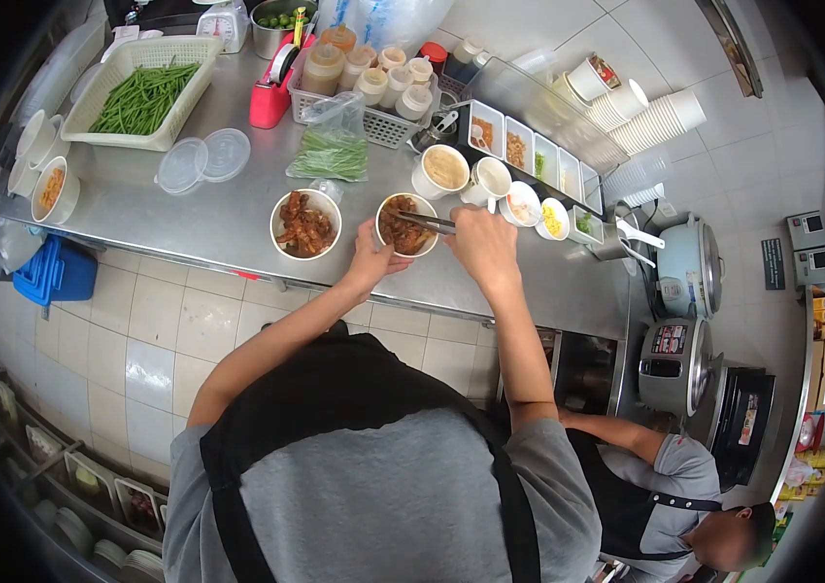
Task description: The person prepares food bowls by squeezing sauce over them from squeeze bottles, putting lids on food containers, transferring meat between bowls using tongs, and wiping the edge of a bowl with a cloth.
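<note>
My left hand (370,260) grips the side of a white paper bowl (424,202) filled with dark glazed meat pieces (399,233). Metal tongs (432,223) are closed in the fingers of my right hand (485,243), their tips down in the meat. To the left of my hands stands a second white bowl (331,208) with similar meat (303,225). Just beyond my right hand are a tub of pale tan food (445,167) and a white cup (491,178). Small bowls with white-and-pink food (523,204) and yellow bits (554,220) sit to the right.
On the steel counter (199,209) are a basket of green beans (145,99), clear lids (226,154), a bag of greens (330,154) and a crate of squeeze bottles (323,68). Topping trays (519,146) line the back. Rice cookers (689,267) and a co-worker (660,476) are at right.
</note>
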